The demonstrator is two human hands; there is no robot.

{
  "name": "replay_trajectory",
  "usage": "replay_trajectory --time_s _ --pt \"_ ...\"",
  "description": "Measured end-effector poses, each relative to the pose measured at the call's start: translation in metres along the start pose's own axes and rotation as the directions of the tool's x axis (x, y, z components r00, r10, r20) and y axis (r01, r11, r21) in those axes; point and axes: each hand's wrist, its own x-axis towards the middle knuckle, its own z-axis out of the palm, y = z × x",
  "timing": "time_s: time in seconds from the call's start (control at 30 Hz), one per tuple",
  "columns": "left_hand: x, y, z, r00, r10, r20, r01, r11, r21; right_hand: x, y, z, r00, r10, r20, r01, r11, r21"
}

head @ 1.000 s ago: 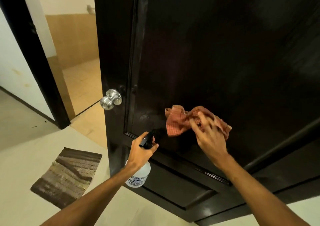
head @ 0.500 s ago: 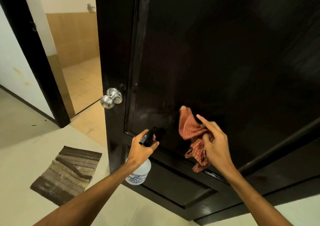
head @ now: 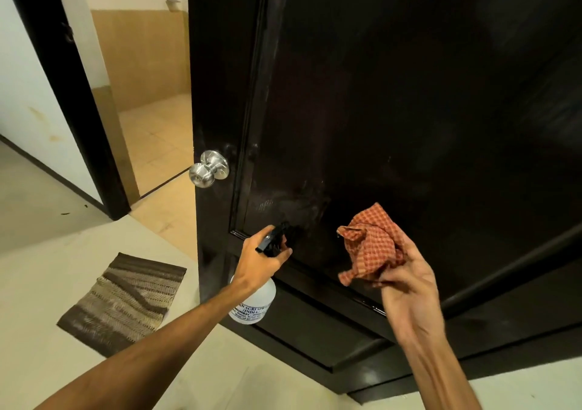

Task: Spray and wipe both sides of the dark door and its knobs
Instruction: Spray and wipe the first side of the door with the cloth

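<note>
The dark door (head: 393, 110) stands ajar, its silver knob (head: 208, 169) at the left edge. The left hand (head: 258, 266) grips the spray bottle (head: 253, 302) (nozzle close to the panel). The right hand (head: 406, 279) pinches a bunched red checked cloth (head: 371, 246). A striped mat (head: 122, 299) lies on the floor.

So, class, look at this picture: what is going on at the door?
A person is cleaning a dark brown panelled wooden door. The left hand grips a white plastic spray bottle with a black trigger, aimed at the panel. The right hand holds a bunched red checked cloth in front of the door. The round silver metal knob is untouched.
</note>
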Motion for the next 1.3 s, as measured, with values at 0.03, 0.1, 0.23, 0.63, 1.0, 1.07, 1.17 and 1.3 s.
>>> replay_trajectory --time_s 0.03,0.1,0.23,0.63,1.0,1.07,1.17,1.3 --pt "0.000 0.000 -0.001 1.000 0.002 -0.003 -0.002 1.000 0.002 0.001 0.002 0.006 0.999 -0.034 0.003 0.034 0.998 -0.053" --pt "0.001 0.001 -0.002 1.000 0.002 -0.004 -0.002 1.000 0.002 0.004 0.008 0.015 0.993 -0.119 0.013 0.120 0.983 -0.139" --pt "0.003 0.004 -0.004 1.000 0.010 -0.014 -0.010 1.000 0.008 0.020 0.030 0.019 0.942 -0.326 -0.076 0.278 0.889 -0.363" --pt "0.000 0.004 -0.015 1.000 -0.012 -0.012 0.012 1.000 0.007 0.048 0.039 0.032 0.375 -0.890 0.259 0.545 -0.014 -0.838" --pt "0.003 -0.006 -0.017 0.999 -0.032 -0.006 0.032 0.999 0.032 0.116 0.081 -0.026 0.500 0.138 0.855 0.456 -0.881 -0.125" --pt "0.005 -0.007 -0.019 0.998 -0.056 -0.006 0.056 0.998 0.022 0.125 0.060 -0.001 0.474 0.100 0.875 0.435 -0.890 -0.134" --pt "0.007 -0.012 -0.023 0.996 -0.078 -0.034 0.079 0.997 0.018 0.131 0.051 0.030 0.505 -0.080 0.859 0.390 -0.867 -0.310" --pt "0.007 -0.010 -0.020 0.997 -0.042 -0.065 0.044 0.999 0.032 0.110 0.089 -0.012 0.526 0.229 0.819 0.514 -0.853 -0.092"
